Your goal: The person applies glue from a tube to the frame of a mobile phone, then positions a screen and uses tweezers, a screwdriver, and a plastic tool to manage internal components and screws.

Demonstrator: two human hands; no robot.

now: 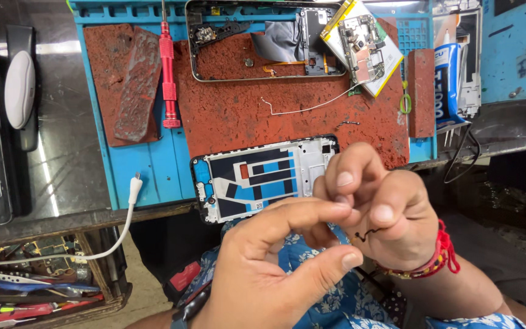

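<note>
My left hand (275, 268) and my right hand (378, 213) meet just in front of the bench edge, fingertips pinched together on a thin dark wire-like part (366, 234) that curls below my right fingers. Which hand carries it I cannot tell for sure; both touch it. Right behind my hands lies a phone display frame (257, 176), back side up with blue film patches, on the blue work mat (147, 164). A red thread band wraps my right wrist.
Further back sit a metal phone mid-frame (263, 67), a circuit board on a yellow-edged battery (363, 45), a red screwdriver (168, 67), a thin white wire (312, 106), a glue tube (445, 79). A white cable (132, 195) hangs left; a tool drawer (38, 286) lies below.
</note>
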